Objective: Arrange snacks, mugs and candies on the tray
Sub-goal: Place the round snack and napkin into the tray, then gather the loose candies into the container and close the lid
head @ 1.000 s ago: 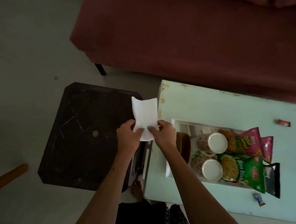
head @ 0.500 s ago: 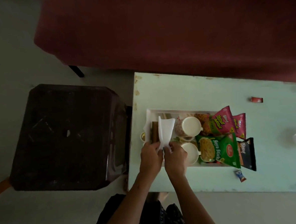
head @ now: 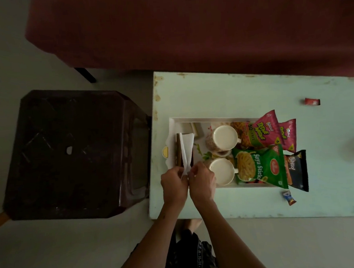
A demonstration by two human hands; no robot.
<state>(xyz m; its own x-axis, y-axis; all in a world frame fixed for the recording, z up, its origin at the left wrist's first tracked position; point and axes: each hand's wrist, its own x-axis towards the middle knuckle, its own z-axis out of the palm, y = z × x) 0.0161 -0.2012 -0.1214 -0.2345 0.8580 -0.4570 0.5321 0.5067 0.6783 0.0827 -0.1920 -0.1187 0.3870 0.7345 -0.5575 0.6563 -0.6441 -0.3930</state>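
A white tray (head: 212, 118) lies on the pale green table (head: 221, 93). My left hand (head: 174, 184) and my right hand (head: 202, 182) both pinch the near end of a folded white napkin (head: 188, 148), which lies over a brown holder (head: 179, 152) at the tray's left end. Two white mugs (head: 224, 139) (head: 222, 171) stand in the tray's middle. A green Soya Sticks packet (head: 259, 168), pink snack packets (head: 263, 131) and a black packet (head: 297, 171) lean over the tray's right end.
A dark brown stool (head: 69, 152) stands left of the table. A maroon sofa (head: 206, 26) runs along the far side. A red candy (head: 312, 101) and a blue candy (head: 289, 197) lie loose on the table. A small yellow item (head: 165, 151) sits by the tray's left rim.
My hands carried the napkin from above the stool to the tray's left end and lowered it onto the brown holder. The view shifted right.
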